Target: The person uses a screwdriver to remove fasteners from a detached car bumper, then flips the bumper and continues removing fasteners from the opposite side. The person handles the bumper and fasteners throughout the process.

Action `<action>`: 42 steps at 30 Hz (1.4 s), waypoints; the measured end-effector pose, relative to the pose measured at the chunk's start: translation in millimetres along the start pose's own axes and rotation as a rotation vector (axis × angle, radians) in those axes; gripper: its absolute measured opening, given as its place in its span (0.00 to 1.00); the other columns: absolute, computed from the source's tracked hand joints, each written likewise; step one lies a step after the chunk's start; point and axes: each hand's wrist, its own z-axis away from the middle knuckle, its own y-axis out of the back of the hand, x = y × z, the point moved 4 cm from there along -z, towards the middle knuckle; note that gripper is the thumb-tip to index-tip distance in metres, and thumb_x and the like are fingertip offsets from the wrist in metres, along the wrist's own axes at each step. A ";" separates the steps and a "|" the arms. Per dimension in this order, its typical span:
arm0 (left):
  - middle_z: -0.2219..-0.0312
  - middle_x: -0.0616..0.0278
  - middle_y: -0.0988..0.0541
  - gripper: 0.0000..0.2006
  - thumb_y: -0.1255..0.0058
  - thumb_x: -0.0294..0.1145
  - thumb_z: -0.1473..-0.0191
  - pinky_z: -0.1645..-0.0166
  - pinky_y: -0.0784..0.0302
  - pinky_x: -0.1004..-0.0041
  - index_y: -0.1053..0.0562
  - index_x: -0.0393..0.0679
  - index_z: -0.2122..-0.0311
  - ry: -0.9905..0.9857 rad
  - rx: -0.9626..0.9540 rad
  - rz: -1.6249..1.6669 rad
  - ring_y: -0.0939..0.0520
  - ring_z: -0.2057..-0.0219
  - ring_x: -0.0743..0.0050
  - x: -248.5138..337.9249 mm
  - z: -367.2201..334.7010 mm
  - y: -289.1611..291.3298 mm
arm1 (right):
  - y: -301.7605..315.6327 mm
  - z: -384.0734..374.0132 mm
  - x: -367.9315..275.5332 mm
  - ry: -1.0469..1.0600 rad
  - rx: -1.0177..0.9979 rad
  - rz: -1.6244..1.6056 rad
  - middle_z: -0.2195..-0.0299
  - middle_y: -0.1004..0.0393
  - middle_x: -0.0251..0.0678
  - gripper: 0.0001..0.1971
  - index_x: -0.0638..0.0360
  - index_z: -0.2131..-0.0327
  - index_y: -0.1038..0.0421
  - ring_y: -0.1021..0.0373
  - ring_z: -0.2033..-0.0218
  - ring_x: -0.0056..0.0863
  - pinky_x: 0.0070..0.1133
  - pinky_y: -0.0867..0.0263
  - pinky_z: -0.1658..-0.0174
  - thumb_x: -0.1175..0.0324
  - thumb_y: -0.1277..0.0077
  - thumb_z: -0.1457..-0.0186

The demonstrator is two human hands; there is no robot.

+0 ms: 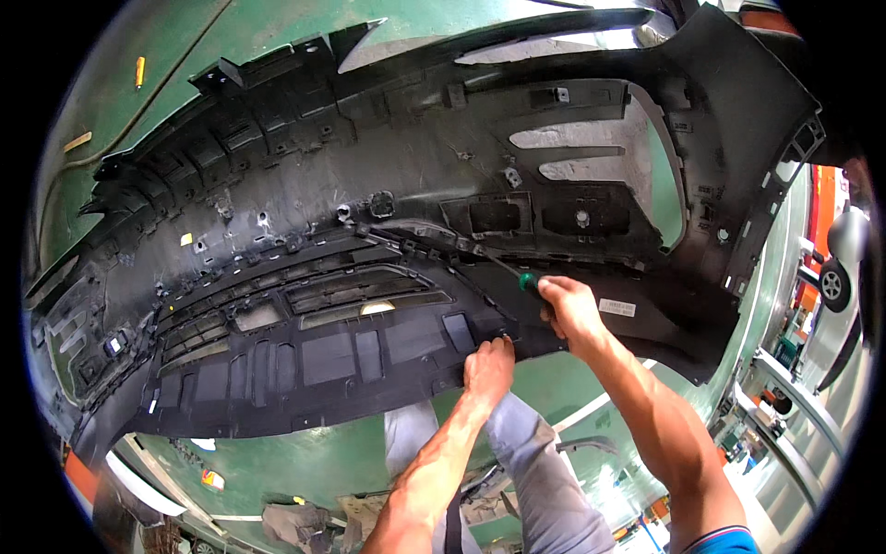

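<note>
While right fingers (559,294) grip one green-handled screwdriver (528,282), left fingers (492,353) pinch one bumper (420,189).

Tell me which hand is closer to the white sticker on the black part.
Right. The right hand, holding a green-handled tool, is just left of the white sticker. The left hand is farther away, lower and further left, at the edge of the black part.

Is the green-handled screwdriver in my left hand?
No, your right hand grips the screwdriver, while your left hand is at the black panel.
</note>
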 end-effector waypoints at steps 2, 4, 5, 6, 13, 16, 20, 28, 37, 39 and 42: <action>0.69 0.60 0.22 0.16 0.50 0.27 0.51 0.72 0.21 0.66 0.25 0.36 0.55 -0.016 0.002 0.005 0.19 0.68 0.64 2.5 -7.1 -0.9 | 7.8 -6.0 10.0 0.607 0.198 0.737 0.74 0.25 0.41 0.20 0.62 0.49 0.28 0.25 0.72 0.30 0.27 0.33 0.76 0.63 0.48 0.44; 0.70 0.59 0.22 0.16 0.52 0.27 0.50 0.71 0.21 0.63 0.25 0.38 0.55 0.019 0.009 0.029 0.19 0.69 0.61 -2.1 -4.5 -1.6 | -15.4 38.9 -21.5 0.890 0.078 1.304 0.69 0.26 0.45 0.24 0.60 0.46 0.31 0.24 0.67 0.37 0.31 0.30 0.73 0.63 0.47 0.47; 0.69 0.58 0.23 0.16 0.52 0.27 0.50 0.71 0.21 0.63 0.25 0.38 0.54 0.016 0.005 0.054 0.19 0.68 0.60 -1.3 -5.3 0.0 | -14.5 38.1 -19.5 0.922 0.060 1.407 0.68 0.27 0.45 0.25 0.59 0.45 0.32 0.24 0.68 0.38 0.31 0.30 0.73 0.63 0.48 0.47; 0.69 0.58 0.23 0.16 0.51 0.27 0.50 0.71 0.21 0.62 0.25 0.38 0.54 0.014 0.000 0.059 0.19 0.68 0.60 1.0 -5.9 1.1 | -13.4 35.7 -16.8 0.954 0.042 1.510 0.67 0.27 0.44 0.27 0.59 0.44 0.33 0.23 0.68 0.38 0.32 0.30 0.73 0.63 0.48 0.48; 0.69 0.58 0.22 0.18 0.49 0.25 0.54 0.70 0.20 0.63 0.25 0.37 0.54 -0.006 0.012 0.048 0.19 0.68 0.61 4.3 -1.7 7.5 | -11.1 18.7 -47.7 0.759 -0.051 1.425 0.72 0.23 0.46 0.15 0.57 0.57 0.29 0.23 0.72 0.46 0.37 0.28 0.70 0.64 0.48 0.49; 0.70 0.57 0.22 0.18 0.49 0.25 0.54 0.71 0.20 0.65 0.25 0.36 0.54 0.015 -0.001 0.068 0.19 0.68 0.61 4.0 -7.2 4.4 | -19.3 15.1 -62.8 0.700 -0.058 1.394 0.69 0.22 0.48 0.15 0.56 0.58 0.29 0.24 0.70 0.49 0.38 0.27 0.66 0.63 0.47 0.50; 0.71 0.56 0.21 0.16 0.50 0.25 0.54 0.72 0.20 0.66 0.24 0.34 0.57 0.040 0.040 0.113 0.18 0.69 0.61 -2.2 -7.2 -1.0 | -24.9 10.9 -61.4 0.786 -0.032 1.400 0.68 0.22 0.47 0.18 0.53 0.54 0.28 0.24 0.68 0.48 0.38 0.27 0.65 0.64 0.46 0.51; 0.73 0.59 0.22 0.10 0.48 0.26 0.55 0.76 0.21 0.72 0.22 0.37 0.65 0.028 0.060 0.080 0.20 0.72 0.68 1.1 -4.7 2.7 | -33.6 22.0 -28.9 0.711 -0.043 1.862 0.71 0.30 0.39 0.30 0.51 0.40 0.37 0.26 0.75 0.38 0.34 0.30 0.73 0.68 0.48 0.48; 0.72 0.62 0.22 0.07 0.47 0.27 0.54 0.74 0.22 0.72 0.22 0.39 0.68 0.061 0.051 0.139 0.20 0.71 0.70 1.5 -10.5 -4.5 | -56.9 18.9 -29.6 0.737 -0.002 1.897 0.72 0.29 0.39 0.29 0.49 0.40 0.35 0.27 0.78 0.42 0.36 0.32 0.74 0.67 0.47 0.48; 0.71 0.63 0.23 0.07 0.46 0.28 0.54 0.74 0.22 0.71 0.22 0.40 0.68 0.064 0.036 0.144 0.20 0.70 0.70 3.5 -10.0 -6.0 | -59.7 19.3 -33.4 0.753 0.002 1.841 0.71 0.29 0.40 0.29 0.49 0.40 0.35 0.27 0.77 0.43 0.37 0.32 0.74 0.67 0.48 0.48; 0.71 0.63 0.23 0.07 0.47 0.29 0.54 0.73 0.22 0.71 0.22 0.41 0.69 0.074 0.029 0.129 0.20 0.69 0.70 3.9 -9.1 -5.1 | -52.6 16.4 -28.8 0.693 0.003 1.859 0.71 0.28 0.41 0.28 0.49 0.41 0.35 0.26 0.76 0.43 0.38 0.31 0.73 0.67 0.48 0.48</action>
